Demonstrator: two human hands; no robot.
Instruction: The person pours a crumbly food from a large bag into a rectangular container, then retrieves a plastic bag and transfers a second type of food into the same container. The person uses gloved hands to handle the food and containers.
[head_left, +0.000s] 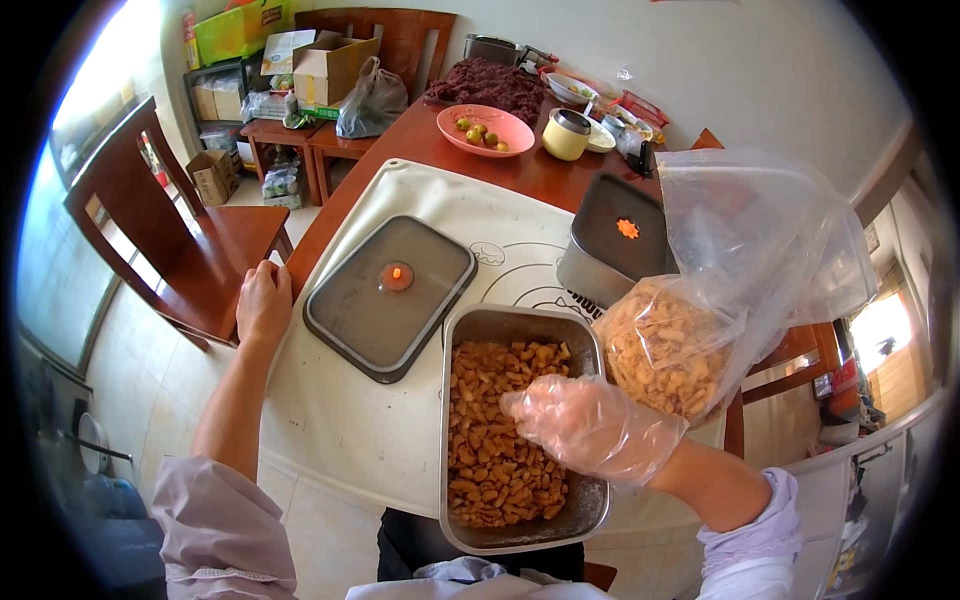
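My right hand, in a clear plastic glove, is over the right side of a metal container of small brown food pieces. Its fingers are bent at the pieces; whether they hold any cannot be told. Bare and curled, my left hand rests at the table's left edge, near the chair. Between the hands lies a grey container lid with a round orange-centred valve. Right of the metal container stands a clear plastic bag of lighter brown pieces, its top loose.
A lidded metal container stands behind on the white mat. Farther back are a pink plate with green fruits, a yellow jar, a dark purple mass and bowls. A wooden chair stands left of the table.
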